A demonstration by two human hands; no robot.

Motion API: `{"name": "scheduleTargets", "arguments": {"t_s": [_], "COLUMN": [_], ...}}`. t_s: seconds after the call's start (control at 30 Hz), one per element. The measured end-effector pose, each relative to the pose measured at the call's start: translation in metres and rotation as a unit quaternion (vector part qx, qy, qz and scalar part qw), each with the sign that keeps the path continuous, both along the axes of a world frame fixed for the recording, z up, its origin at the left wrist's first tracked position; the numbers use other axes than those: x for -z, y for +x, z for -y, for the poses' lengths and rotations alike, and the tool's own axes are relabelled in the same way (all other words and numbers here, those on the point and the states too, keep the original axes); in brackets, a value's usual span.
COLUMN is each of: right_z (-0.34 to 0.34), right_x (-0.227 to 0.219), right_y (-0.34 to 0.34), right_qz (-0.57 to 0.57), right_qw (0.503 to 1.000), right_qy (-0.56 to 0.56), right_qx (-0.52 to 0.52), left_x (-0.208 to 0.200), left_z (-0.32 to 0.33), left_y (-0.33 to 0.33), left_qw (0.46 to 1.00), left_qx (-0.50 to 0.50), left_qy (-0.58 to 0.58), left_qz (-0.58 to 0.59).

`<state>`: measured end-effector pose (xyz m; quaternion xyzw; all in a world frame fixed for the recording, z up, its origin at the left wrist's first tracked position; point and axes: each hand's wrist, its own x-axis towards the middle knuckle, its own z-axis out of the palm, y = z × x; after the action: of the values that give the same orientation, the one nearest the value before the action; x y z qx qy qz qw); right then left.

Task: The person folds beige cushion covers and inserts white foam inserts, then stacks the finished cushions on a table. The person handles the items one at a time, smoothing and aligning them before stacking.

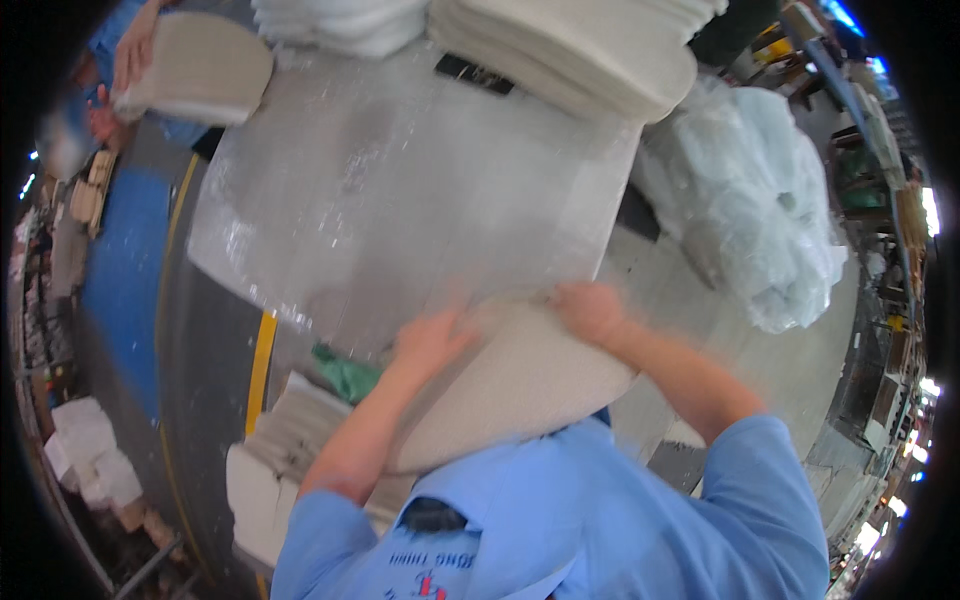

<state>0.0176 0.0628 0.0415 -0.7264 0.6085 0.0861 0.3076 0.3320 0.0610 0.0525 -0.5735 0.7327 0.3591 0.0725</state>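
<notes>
A beige, fabric-covered cushion (520,380) with a rounded outline leans against the front of my body, tilted. At its far right edge, my right hand (590,312) is closed on the rim. My left hand (436,342) grips the cushion's far left side, its fingertips smeared by motion. Just beyond both hands lies the table (400,190), covered in clear plastic film.
Stacked beige cushions (570,50) and white ones (340,20) stand at the table's far side. Bundled clear plastic (750,200) is on the right. More pads (290,440) and green material (345,372) lie at left. A co-worker's hand (135,50) touches another cushion (205,65).
</notes>
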Motion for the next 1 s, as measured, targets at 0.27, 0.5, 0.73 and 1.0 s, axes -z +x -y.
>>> {"name": "scheduleTargets", "arguments": {"t_s": [0.27, 0.5, 0.73, 1.0], "right_z": [0.008, 0.003, 0.005, 0.03], "right_x": [-0.008, -0.007, -0.015, 0.0], "right_y": [0.007, -0.003, 0.005, 0.064], "right_qz": [0.035, 0.051, 0.031, 0.05], "right_qw": [0.998, 0.998, 0.999, 0.981], "right_qy": [0.016, -0.024, 0.026, 0.123], "right_qx": [-0.039, -0.039, -0.027, -0.145], "left_x": [0.022, 0.003, -0.022, -0.011], "left_z": [-0.052, -0.044, -0.079, -0.184], "left_y": [0.058, 0.079, 0.095, 0.135], "left_qw": [0.973, 0.988, 0.966, 0.757], "left_qx": [-0.163, -0.125, -0.226, -0.613], "left_qy": [-0.157, -0.091, -0.122, 0.127], "left_qz": [0.033, -0.015, -0.003, -0.189]}}
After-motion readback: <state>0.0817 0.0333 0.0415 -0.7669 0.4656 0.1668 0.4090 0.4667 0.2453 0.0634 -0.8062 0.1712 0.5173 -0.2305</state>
